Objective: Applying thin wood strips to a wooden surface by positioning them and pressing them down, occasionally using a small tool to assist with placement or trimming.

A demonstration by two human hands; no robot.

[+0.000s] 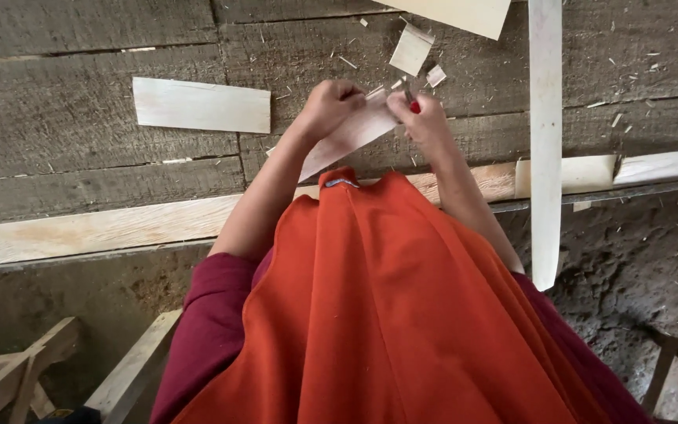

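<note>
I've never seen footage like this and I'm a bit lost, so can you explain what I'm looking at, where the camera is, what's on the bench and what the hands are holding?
There is one picture, taken by a camera worn on a person's head, looking straight down. The orange cloth filling the bottom is their own clothing. No machine is involved, just two bare hands. The left hand and the right hand together hold a thin pale wood strip over a rough plank workbench. Something small and red shows in the right hand; I cannot tell what it is. On the bench lie a flat pale wood piece, a small square offcut, a long narrow slat that overhangs the edge, and scattered chips. Below is bare dirt floor.
</note>
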